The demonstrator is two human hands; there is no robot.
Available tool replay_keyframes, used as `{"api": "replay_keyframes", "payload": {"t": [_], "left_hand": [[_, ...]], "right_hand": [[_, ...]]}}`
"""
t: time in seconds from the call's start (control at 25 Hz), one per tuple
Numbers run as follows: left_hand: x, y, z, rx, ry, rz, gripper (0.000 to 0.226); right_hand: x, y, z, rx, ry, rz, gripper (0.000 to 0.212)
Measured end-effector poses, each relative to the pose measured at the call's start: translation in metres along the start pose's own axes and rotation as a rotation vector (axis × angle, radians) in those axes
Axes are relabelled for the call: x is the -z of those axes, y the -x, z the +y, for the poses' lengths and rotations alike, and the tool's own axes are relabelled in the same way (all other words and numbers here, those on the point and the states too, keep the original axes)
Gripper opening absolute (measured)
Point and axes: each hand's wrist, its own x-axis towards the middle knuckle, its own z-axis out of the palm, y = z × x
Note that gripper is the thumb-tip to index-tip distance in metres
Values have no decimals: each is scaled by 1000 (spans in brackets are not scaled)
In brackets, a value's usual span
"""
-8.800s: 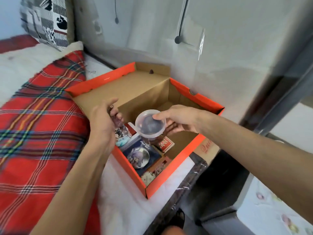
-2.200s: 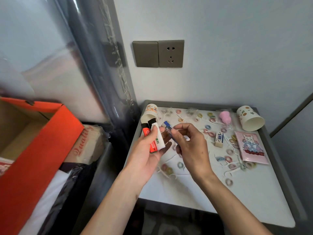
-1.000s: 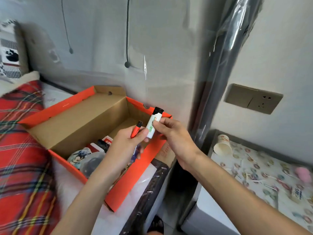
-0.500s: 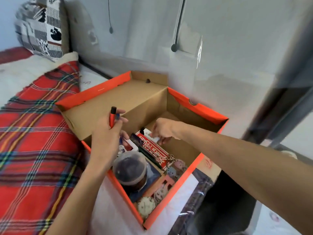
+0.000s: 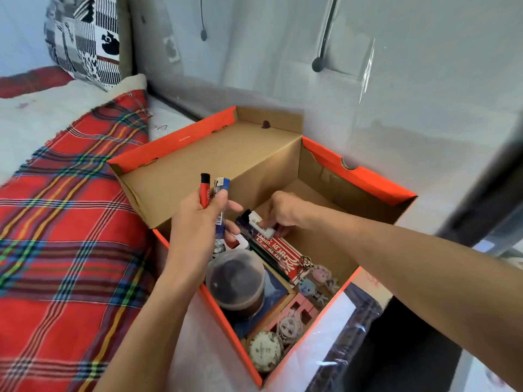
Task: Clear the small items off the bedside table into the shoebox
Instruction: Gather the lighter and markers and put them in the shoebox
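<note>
The white lighter [image 5: 259, 224] has come down from above the shoebox [image 5: 365, 179] into it; the right hand [image 5: 283, 210] pinches it on a red pack [image 5: 278, 251] by the lid-side wall. The left hand [image 5: 198, 222] grips 2 upright: a red lighter [image 5: 204, 190] and a blue lighter [image 5: 220, 188], over the box's left corner.

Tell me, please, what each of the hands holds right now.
Left hand: grips a red lighter and a blue lighter.
Right hand: pinches a white lighter.

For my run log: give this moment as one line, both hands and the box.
step: loading lighters | left hand: holds red lighter and blue lighter over shoebox | right hand: pinches white lighter low inside shoebox
</note>
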Motion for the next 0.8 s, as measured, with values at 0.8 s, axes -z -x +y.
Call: {"api": "replay_keyframes", "payload": {"t": [0.8], "left_hand": [[-3,1,-2,-11,-170,0,22]], "right_hand": [[6,65,-18,380,-628,-166,25]]}}
